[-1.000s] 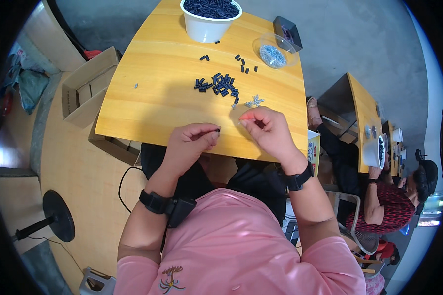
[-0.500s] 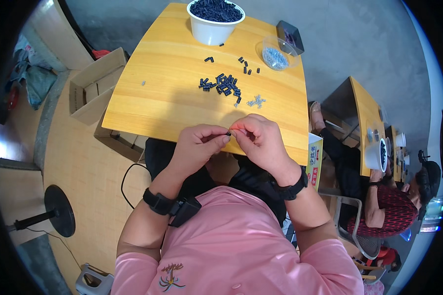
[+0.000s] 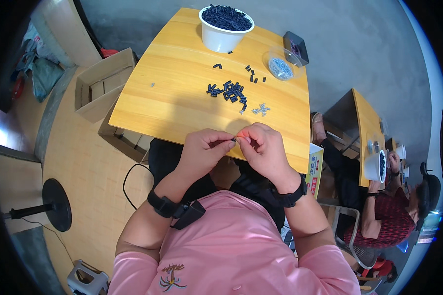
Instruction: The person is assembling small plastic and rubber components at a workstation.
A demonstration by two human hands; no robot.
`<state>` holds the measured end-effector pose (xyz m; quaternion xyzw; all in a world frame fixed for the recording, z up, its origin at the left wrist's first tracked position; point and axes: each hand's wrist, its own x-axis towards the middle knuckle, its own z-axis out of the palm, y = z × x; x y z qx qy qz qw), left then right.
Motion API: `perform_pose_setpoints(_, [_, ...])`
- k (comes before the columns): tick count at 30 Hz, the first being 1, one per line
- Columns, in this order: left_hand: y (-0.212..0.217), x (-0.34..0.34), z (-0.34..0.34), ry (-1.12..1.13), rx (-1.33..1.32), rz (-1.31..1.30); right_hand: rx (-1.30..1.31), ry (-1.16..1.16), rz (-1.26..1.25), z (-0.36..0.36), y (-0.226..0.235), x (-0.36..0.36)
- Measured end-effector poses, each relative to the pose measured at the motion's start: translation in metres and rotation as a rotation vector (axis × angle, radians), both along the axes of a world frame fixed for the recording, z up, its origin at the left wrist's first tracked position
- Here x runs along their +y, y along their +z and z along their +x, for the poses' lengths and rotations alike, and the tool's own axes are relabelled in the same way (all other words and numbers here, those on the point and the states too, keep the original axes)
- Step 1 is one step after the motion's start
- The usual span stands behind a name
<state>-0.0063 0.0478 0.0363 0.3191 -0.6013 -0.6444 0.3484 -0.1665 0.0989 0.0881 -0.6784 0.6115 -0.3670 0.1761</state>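
Just over the near table edge, my two hands meet fingertip to fingertip. A small black cylindrical piece (image 3: 234, 139) is pinched between the thumb and forefinger of my left hand (image 3: 200, 151). My right hand (image 3: 265, 151) is closed at the other end of that piece; what its fingertips hold, if anything, is too small to make out. Beyond the hands lies a loose pile of short black cylinders (image 3: 234, 92), and beside it, to the right, a little heap of small silvery pieces (image 3: 262, 109).
At the far table edge stands a white bucket (image 3: 221, 41) full of black pieces. A clear bowl of bluish-silver bits (image 3: 280, 69) and a dark tray (image 3: 305, 58) sit far right. Cardboard boxes (image 3: 91, 110) stand left of the table. Another person (image 3: 386, 221) sits at a table on the right.
The view has shifted, so the table sits a little lower and further right in it. My hands stay together at the black piece, with a slight change in the right fingers.
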Motion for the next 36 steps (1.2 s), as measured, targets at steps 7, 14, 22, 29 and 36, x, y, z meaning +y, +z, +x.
perform_pose_setpoints(7, [-0.001, 0.0, -0.001, 0.032, -0.003, -0.018, -0.059, -0.04, 0.06, 0.003, -0.001, -0.002])
perform_pose_setpoints(14, [-0.001, -0.003, 0.001, 0.048, -0.031, 0.008, 0.02, 0.005, 0.008, 0.004, -0.005, -0.006])
perform_pose_setpoints(22, [0.006, -0.017, 0.003, -0.004, 0.095, 0.577, 0.201, 0.089, -0.161, 0.012, -0.007, -0.007])
perform_pose_setpoints(29, [-0.001, -0.013, 0.001, 0.022, 0.168, 0.729, 0.289, 0.11, -0.193, 0.015, -0.016, -0.015])
perform_pose_setpoints(36, [-0.005, -0.011, 0.002, 0.039, 0.178, 0.769, 0.284, 0.125, -0.151, 0.014, -0.021, -0.022])
